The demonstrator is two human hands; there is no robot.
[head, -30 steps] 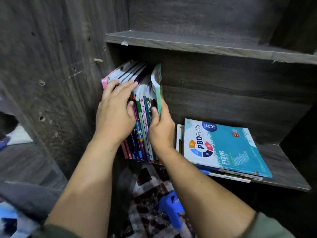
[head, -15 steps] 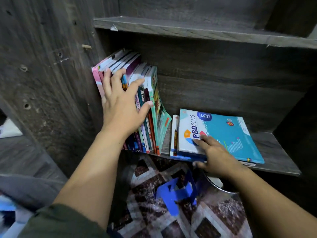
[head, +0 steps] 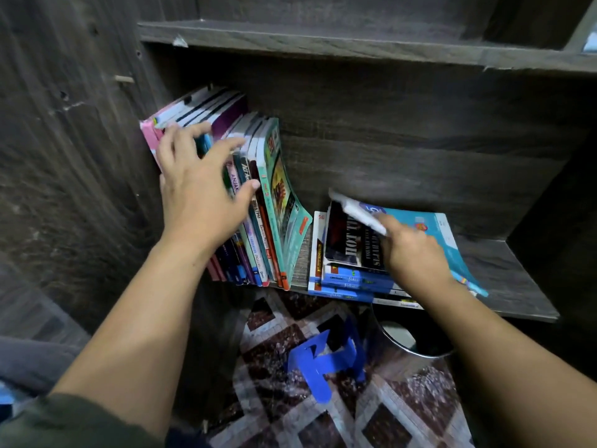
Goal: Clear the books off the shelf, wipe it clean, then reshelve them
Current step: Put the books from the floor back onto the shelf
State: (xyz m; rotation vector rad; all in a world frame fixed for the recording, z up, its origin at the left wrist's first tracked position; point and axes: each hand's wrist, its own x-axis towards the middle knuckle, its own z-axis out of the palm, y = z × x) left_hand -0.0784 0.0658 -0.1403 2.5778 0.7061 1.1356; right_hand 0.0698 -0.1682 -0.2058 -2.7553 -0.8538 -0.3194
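Several upright books [head: 258, 202] lean left against the side wall of the dark wooden shelf [head: 504, 273]. My left hand [head: 200, 185] presses flat on their spines with fingers spread. To the right lies a flat stack of books [head: 349, 279]. My right hand [head: 410, 253] grips the near left corner of the top teal book [head: 436, 231] and lifts it, curling its cover up. A dark-covered book [head: 349, 240] shows under the raised cover.
An upper shelf board [head: 323, 43] runs overhead. Below the shelf, on the patterned tile floor [head: 403, 415], stand a blue plastic object [head: 323, 360] and a round metal container [head: 407, 344]. The shelf's right end is bare wood.
My right hand left the upright books, moved to the flat stack and took hold of the teal book, raising its left edge. My left hand stayed pressed on the upright books.
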